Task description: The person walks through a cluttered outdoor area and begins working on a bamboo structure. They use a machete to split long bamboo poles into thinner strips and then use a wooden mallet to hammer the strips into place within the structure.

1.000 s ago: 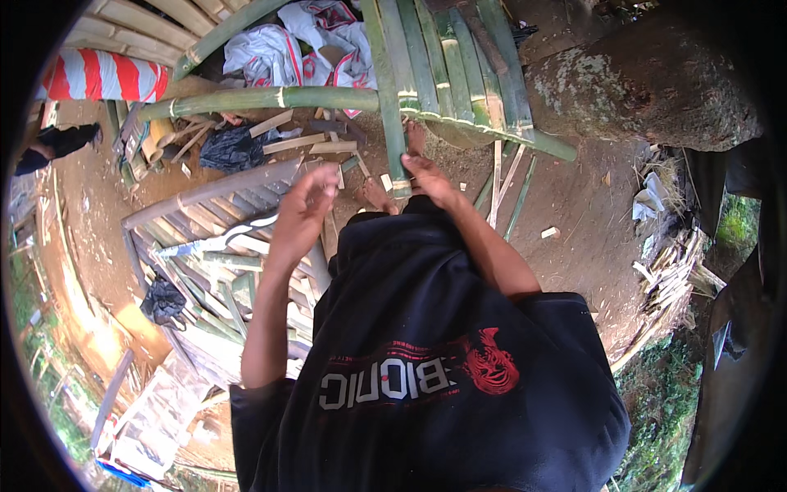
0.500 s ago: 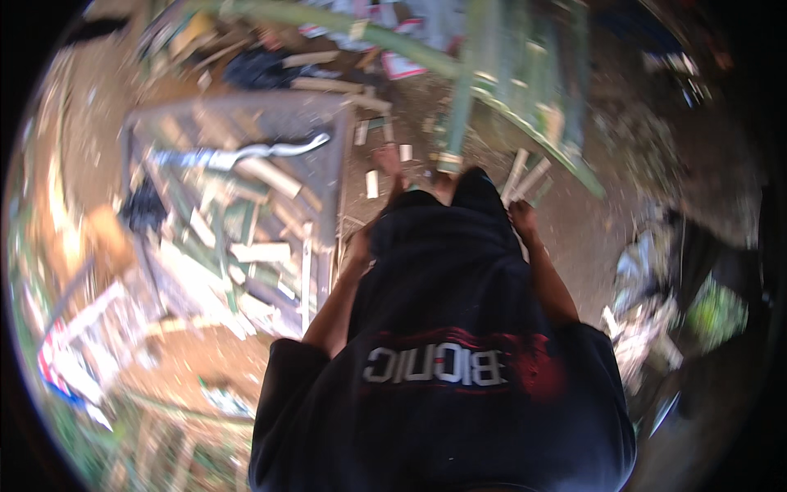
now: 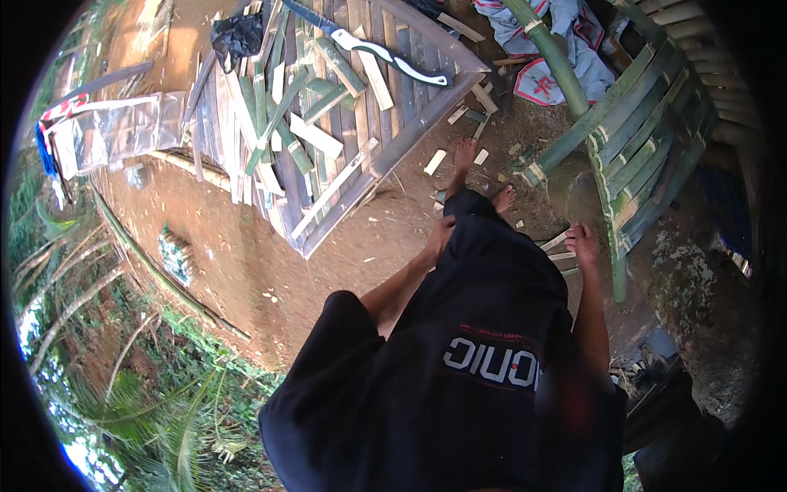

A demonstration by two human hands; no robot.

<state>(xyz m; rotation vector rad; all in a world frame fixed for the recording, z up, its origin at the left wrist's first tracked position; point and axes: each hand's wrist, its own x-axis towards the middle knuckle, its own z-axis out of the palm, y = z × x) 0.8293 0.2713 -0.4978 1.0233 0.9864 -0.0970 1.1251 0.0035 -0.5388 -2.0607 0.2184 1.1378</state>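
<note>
My left hand (image 3: 443,234) rests against the left side of my dark trousers, its fingers mostly hidden. To the right of my legs hangs my right hand (image 3: 583,243), fingers curled in and nothing visible in them. Just left of it, lower down, pale bamboo strips (image 3: 562,254) lie on the ground. A slatted bamboo table (image 3: 385,168) at the upper left bears several green and pale split bamboo pieces (image 3: 316,135). Across its far part lies a handsaw with a white and black handle (image 3: 393,59).
A green bamboo frame with slats (image 3: 648,156) stands at the right, beside grey-white sacks (image 3: 566,49). A black plastic bag (image 3: 236,39) sits at the table's far left. Clear plastic sheeting (image 3: 123,131) hangs at left. A long pole (image 3: 164,279) edges the dirt near plants.
My view has swung left, so the table now appears farther up and the plants come into sight at lower left. Both hands stay beside my legs.
</note>
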